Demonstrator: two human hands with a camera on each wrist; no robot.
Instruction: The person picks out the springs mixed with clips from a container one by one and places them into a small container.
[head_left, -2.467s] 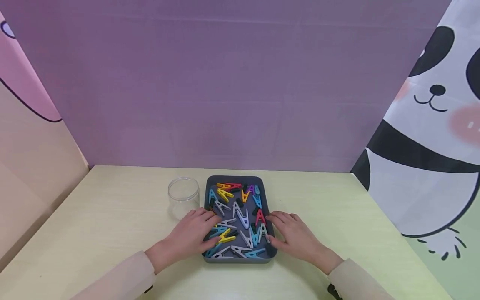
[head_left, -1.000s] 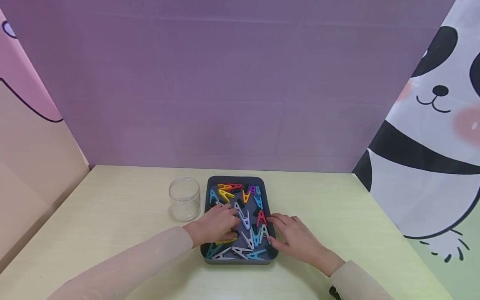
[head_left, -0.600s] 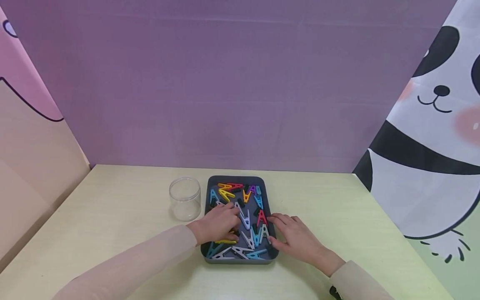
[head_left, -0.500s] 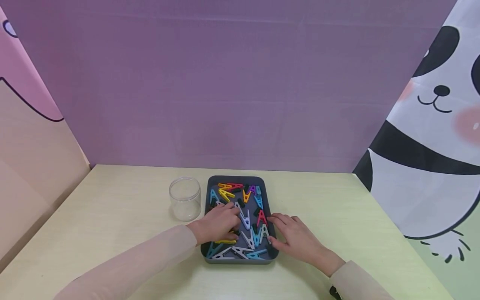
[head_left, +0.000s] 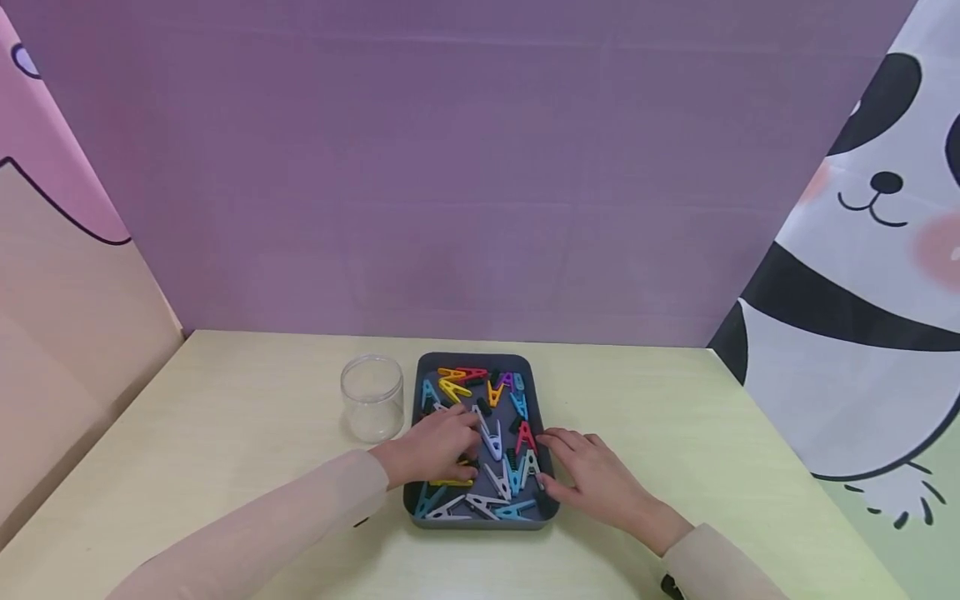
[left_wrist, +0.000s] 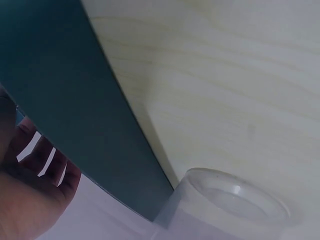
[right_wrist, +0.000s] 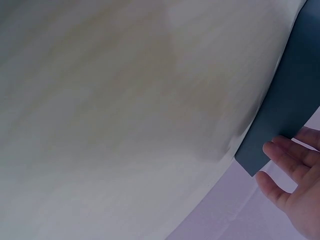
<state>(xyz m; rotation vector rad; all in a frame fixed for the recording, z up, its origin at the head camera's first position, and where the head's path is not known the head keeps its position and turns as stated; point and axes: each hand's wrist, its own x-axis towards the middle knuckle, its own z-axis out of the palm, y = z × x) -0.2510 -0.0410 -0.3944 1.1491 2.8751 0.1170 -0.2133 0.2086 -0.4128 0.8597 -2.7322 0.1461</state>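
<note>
A dark grey tray [head_left: 480,526] holds several clothespins in grey, blue, yellow, red, orange and purple. My left hand [head_left: 438,446] reaches over the tray's left side, fingertips down among the pins. A yellow clothespin [head_left: 453,483] shows partly from under its thumb; I cannot tell whether the fingers pinch one. In the left wrist view the tray's wall [left_wrist: 90,115] hides those fingertips. My right hand [head_left: 596,475] touches the tray's right edge with relaxed fingers. The right wrist view has this hand [right_wrist: 305,205] against the tray's outer wall [right_wrist: 280,105].
A clear, round jar [head_left: 372,408] stands on the pale wooden table [head_left: 247,417] just left of the tray, near the left forearm. A purple backdrop [head_left: 450,183] closes off the table's far edge, and a panda print [head_left: 862,375] is at the right.
From the tray's left rim, my left hand has moved right and in over the clothespins, then stayed there through the last second. The right hand keeps its place at the right edge.
</note>
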